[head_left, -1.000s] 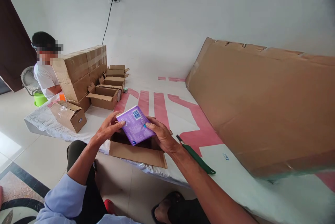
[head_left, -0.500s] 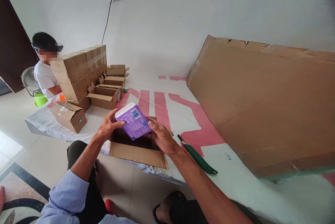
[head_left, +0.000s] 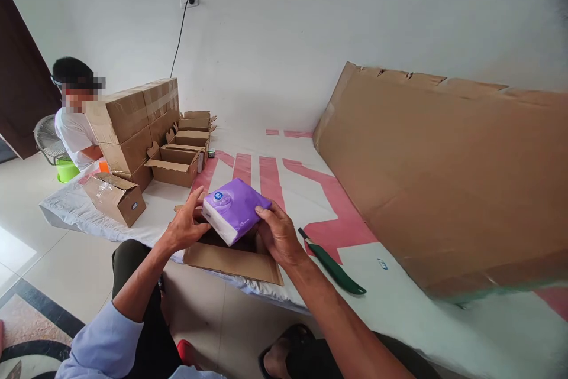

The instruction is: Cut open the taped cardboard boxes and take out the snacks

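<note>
A purple and white tissue pack (head_left: 239, 204) is tilted above an open cardboard box (head_left: 233, 261), with its logo side up. My right hand (head_left: 281, 231) grips the pack's right end, thumb on top and fingers partly hidden beneath. At the other end, my left hand (head_left: 184, 225) is close beside the pack, thumb and fingers spread apart; whether it touches cannot be made out. Both hands and the pack hide much of the box's inside. To the right, a tool with a dark green handle or sheath (head_left: 335, 269) lies on the covered surface.
Stacked cartons (head_left: 128, 125) stand at left, beside several open boxes (head_left: 173, 166). A closed carton (head_left: 115, 198) lies near the left edge. A large cardboard sheet (head_left: 444, 184) leans at right. Another person (head_left: 77, 130) sits behind the stack.
The tissue pack has been turned over from its barcode side to its logo side. My left hand has loosened from its end, while my right hand keeps hold.
</note>
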The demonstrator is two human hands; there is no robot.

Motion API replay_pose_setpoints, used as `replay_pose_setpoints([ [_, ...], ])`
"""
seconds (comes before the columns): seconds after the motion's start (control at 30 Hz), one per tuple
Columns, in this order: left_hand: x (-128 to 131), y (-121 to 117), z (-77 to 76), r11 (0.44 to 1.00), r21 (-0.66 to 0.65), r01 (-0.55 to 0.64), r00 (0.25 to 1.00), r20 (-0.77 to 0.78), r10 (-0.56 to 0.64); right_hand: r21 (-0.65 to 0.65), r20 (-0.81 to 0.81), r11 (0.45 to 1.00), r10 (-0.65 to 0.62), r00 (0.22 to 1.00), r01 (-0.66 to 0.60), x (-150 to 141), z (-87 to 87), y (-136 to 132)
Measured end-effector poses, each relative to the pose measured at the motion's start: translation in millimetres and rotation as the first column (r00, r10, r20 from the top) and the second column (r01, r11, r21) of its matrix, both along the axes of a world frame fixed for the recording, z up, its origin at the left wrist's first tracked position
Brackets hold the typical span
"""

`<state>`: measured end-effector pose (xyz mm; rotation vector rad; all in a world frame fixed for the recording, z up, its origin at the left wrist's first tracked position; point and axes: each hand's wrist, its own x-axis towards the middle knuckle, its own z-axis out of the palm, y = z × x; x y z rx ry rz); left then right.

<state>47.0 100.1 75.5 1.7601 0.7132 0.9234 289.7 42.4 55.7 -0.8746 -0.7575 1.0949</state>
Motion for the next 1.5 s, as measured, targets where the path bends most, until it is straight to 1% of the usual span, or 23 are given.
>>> replay_pose_setpoints([
  [0.03, -1, -1, -0.3, 0.991, -0.125, 0.051, 0.998, 0.042, -0.047, 0.019, 0.030, 0.999, -0.037, 0.999, 0.036, 0, -1.0, 0],
  [0.07, -2, -1, 0.4, 0.970, -0.221, 0.102, 0.993, 0.083, -0.086, 0.035, 0.068, 0.997, -0.066, 0.996, 0.063, -1, -1.8, -1],
  [0.1, -2, -2, 2.0, 0.948, -0.286, 0.138, 0.987, 0.120, -0.108, 0.048, 0.112, 0.996, -0.085, 0.990, 0.080, -1, -2.4, -1],
  [0.13, -2, -3, 4.1, 0.934, -0.323, 0.150, 0.983, 0.147, -0.107, 0.057, 0.160, 0.995, -0.093, 0.983, 0.085, -2, -2.6, -2],
  [0.2, -1, -4, 8.5, 0.931, -0.346, 0.115, 0.982, 0.178, -0.055, 0.060, 0.257, 0.995, -0.089, 0.962, 0.076, -3, -1.7, -4],
  [0.3, 2, 1, 11.1, 0.934, -0.355, 0.049, 0.973, 0.227, 0.035, 0.031, 0.357, 0.998, -0.057, 0.932, 0.049, -5, 1.3, -8],
  [0.37, 4, 8, 10.2, 0.933, -0.358, 0.027, 0.962, 0.263, 0.073, 0.005, 0.370, 1.000, -0.024, 0.929, 0.024, -5, 2.0, -8],
  [0.53, 7, 27, 4.8, 0.931, -0.363, -0.016, 0.931, 0.334, 0.146, -0.050, 0.269, 0.998, 0.058, 0.961, -0.046, -4, -2.2, 0],
  [0.67, 15, 39, -0.6, 0.937, -0.346, -0.051, 0.908, 0.374, 0.188, -0.103, 0.215, 0.990, 0.120, 0.969, -0.100, -4, -4.4, 9],
  [0.73, 19, 44, -2.7, 0.950, -0.309, -0.039, 0.911, 0.381, 0.161, -0.122, 0.188, 0.987, 0.131, 0.973, -0.109, -3, -4.5, 15],
  [0.83, 24, 51, -3.6, 0.968, -0.250, 0.037, 0.928, 0.368, 0.059, -0.147, 0.165, 0.984, 0.124, 0.979, -0.100, -2, -4.2, 23],
  [0.93, 24, 56, -1.6, 0.968, -0.220, 0.120, 0.938, 0.344, -0.038, -0.172, 0.159, 0.981, 0.113, 0.981, -0.085, 0, -3.4, 31],
  [1.0, 24, 59, 0.7, 0.965, -0.216, 0.147, 0.945, 0.318, -0.073, -0.182, 0.159, 0.980, 0.112, 0.981, -0.083, 0, -2.3, 34],
  [1.17, 24, 60, 6.1, 0.962, -0.228, 0.154, 0.960, 0.267, -0.090, -0.190, 0.146, 0.977, 0.123, 0.982, -0.094, 1, 0.9, 38],
  [1.4, 25, 59, 9.3, 0.961, -0.233, 0.148, 0.960, 0.269, -0.082, -0.173, 0.140, 0.978, 0.146, 0.979, -0.121, 3, 0.3, 39],
  [1.5, 25, 58, 10.1, 0.959, -0.241, 0.145, 0.960, 0.267, -0.078, -0.184, 0.144, 0.975, 0.150, 0.978, -0.122, 4, -1.1, 40],
])
